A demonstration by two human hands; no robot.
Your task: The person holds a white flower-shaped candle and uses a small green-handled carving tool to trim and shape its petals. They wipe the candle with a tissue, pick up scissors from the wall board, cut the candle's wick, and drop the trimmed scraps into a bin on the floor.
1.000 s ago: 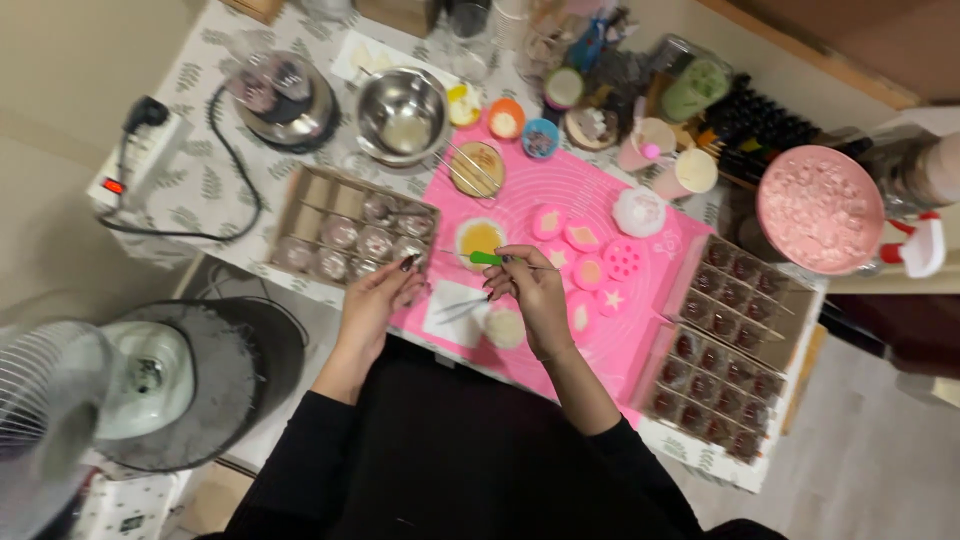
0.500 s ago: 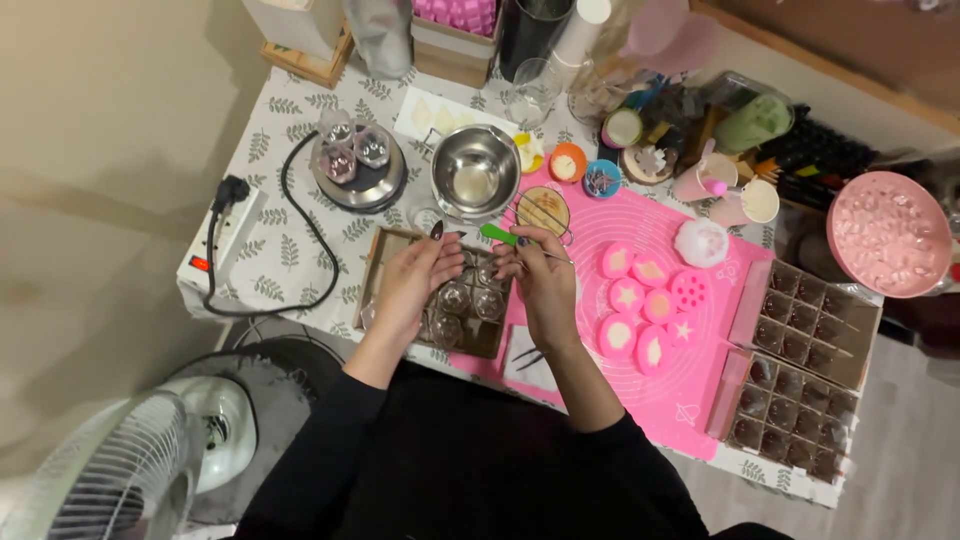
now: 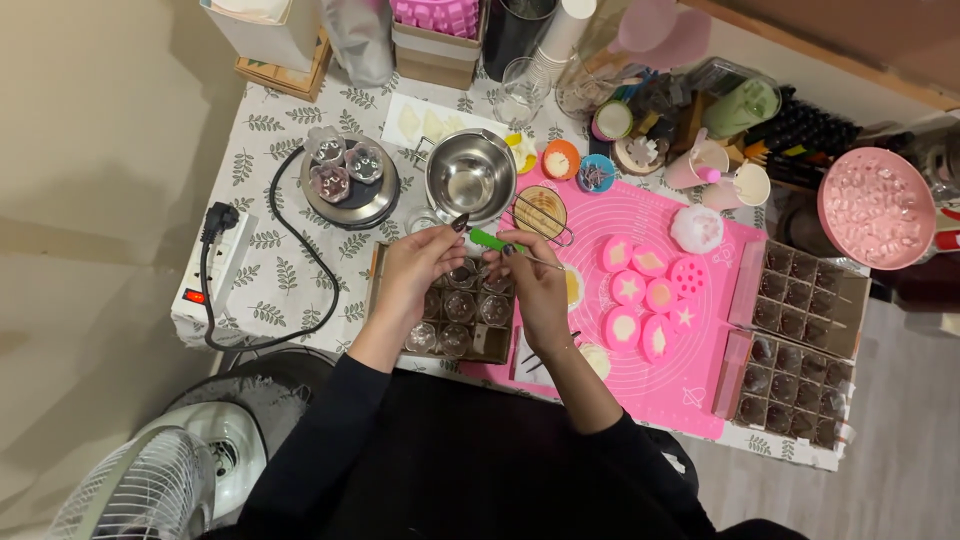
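My left hand (image 3: 415,268) and my right hand (image 3: 532,285) meet above a cardboard tray (image 3: 385,275) that holds several small clear glass cups. The right hand pinches a thin tool with a green handle (image 3: 492,240). The left hand's fingers are closed near that tool's tip, close to the rim of a steel bowl (image 3: 470,178); what they pinch is too small to tell. To the right, on a pink silicone mat (image 3: 700,345), lie several round pink moulds (image 3: 645,290) with pale star and heart fillings.
A round hot plate (image 3: 345,180) with three small clear cups stands at the left, its black cable running to a white power strip (image 3: 215,265). Two boxes of dark cups (image 3: 790,340) sit right. A pink bowl (image 3: 875,205), jars, cups and a fan (image 3: 150,480) surround the table.
The view has shifted so the table sits further right. Both hands have moved from the pink mat to over the tray of glass cups, and the right hand still carries the green-handled tool.
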